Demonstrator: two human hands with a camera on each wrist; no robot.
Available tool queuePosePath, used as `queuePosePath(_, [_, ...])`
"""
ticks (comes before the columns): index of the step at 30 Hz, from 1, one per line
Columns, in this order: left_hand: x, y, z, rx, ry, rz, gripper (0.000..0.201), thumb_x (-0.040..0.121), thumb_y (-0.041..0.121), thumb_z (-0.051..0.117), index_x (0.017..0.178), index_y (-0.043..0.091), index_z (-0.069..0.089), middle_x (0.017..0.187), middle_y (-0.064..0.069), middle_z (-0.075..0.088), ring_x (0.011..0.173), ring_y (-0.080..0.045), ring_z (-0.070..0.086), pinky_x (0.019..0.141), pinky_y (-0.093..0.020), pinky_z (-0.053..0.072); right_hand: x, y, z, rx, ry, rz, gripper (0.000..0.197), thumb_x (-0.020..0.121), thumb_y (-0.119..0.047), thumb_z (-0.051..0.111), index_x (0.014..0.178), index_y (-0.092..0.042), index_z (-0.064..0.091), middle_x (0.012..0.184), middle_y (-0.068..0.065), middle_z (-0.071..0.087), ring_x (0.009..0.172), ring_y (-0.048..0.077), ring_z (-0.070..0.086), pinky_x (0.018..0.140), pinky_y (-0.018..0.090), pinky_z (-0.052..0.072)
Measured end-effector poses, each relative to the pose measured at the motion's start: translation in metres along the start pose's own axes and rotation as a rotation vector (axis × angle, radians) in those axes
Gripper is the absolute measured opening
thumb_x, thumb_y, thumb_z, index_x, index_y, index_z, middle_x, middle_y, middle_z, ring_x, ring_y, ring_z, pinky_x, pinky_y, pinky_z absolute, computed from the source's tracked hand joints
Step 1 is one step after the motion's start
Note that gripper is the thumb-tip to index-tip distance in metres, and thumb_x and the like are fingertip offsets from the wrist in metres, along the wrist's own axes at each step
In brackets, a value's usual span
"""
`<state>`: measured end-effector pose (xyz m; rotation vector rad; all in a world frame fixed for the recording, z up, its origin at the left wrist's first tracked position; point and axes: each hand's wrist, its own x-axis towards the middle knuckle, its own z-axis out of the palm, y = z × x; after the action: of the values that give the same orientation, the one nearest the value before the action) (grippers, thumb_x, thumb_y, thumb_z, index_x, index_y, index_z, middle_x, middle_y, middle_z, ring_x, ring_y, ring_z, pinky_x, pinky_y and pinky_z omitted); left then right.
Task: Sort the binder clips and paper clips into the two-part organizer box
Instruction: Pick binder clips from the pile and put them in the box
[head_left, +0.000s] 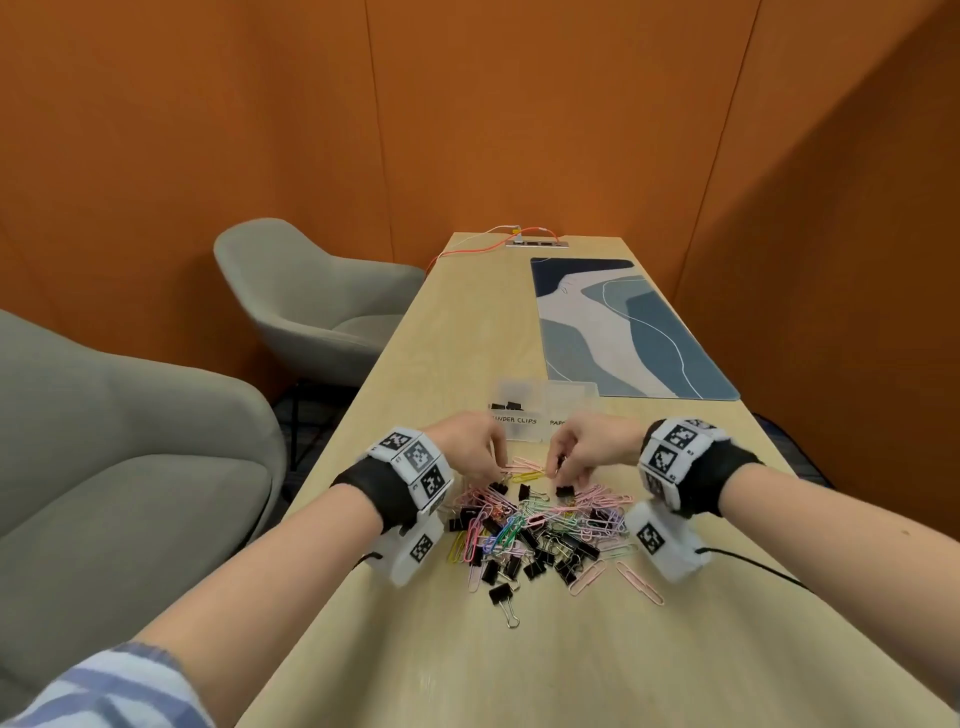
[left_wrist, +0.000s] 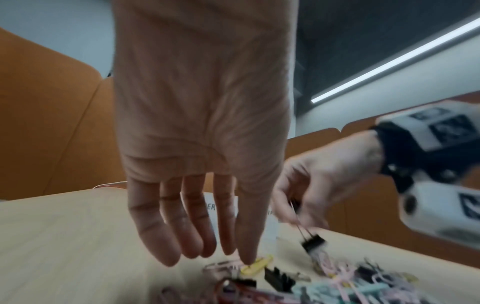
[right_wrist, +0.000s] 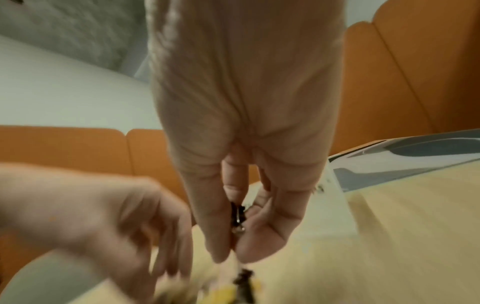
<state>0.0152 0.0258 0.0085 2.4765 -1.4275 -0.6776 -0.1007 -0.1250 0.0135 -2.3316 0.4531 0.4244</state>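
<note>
A mixed pile of black binder clips and coloured paper clips (head_left: 540, 525) lies on the wooden table between my wrists. Just beyond it stands the clear two-part organizer box (head_left: 571, 387), labelled "BINDER CLIPS" on its left half, which holds a few black binder clips (head_left: 506, 405). My right hand (right_wrist: 230, 257) pinches the wire handles of a black binder clip (left_wrist: 313, 243) that hangs just over the pile's far edge. My left hand (left_wrist: 207, 255) points its straight fingers down, one fingertip touching a yellow paper clip (left_wrist: 257, 265).
A blue-and-white desk mat (head_left: 623, 332) lies beyond the box on the right. Two grey armchairs (head_left: 311, 296) (head_left: 130, 441) stand along the table's left edge. An orange cable (head_left: 467, 249) runs to a socket strip at the far end.
</note>
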Motion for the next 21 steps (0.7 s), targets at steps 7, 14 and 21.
queuePosePath(7, [0.007, 0.003, 0.011, 0.07, -0.001, -0.019, 0.036, 0.075, 0.025, 0.078, 0.104, 0.006, 0.066, 0.103, -0.009, 0.068, 0.087, -0.02, 0.06, 0.084, -0.033, 0.053, 0.024, -0.033, -0.046, 0.151, 0.289, -0.031, 0.016, 0.078, 0.006, 0.065, 0.07, -0.008, 0.065, 0.074, 0.005, 0.065, 0.061, 0.013, 0.059, 0.06, 0.019, 0.054])
queuePosePath(14, [0.014, 0.002, 0.012, 0.052, -0.009, -0.018, 0.031, 0.075, 0.02, 0.078, 0.101, 0.007, 0.067, 0.093, -0.006, 0.064, 0.082, -0.017, 0.056, 0.069, -0.026, 0.046, 0.054, -0.043, -0.041, -0.003, 0.45, 0.011, 0.008, 0.078, -0.003, 0.068, 0.083, -0.009, 0.067, 0.069, 0.002, 0.06, 0.061, 0.017, 0.058, 0.056, 0.02, 0.051])
queuePosePath(21, [0.015, -0.006, 0.009, 0.035, -0.036, -0.027, 0.024, 0.08, 0.023, 0.069, 0.099, 0.011, 0.064, 0.09, -0.003, 0.063, 0.089, -0.023, 0.064, 0.08, -0.034, 0.054, 0.055, -0.039, -0.026, -0.198, 0.463, -0.064, 0.031, 0.078, -0.013, 0.071, 0.108, -0.008, 0.064, 0.098, 0.004, 0.056, 0.099, 0.022, 0.056, 0.086, 0.033, 0.048])
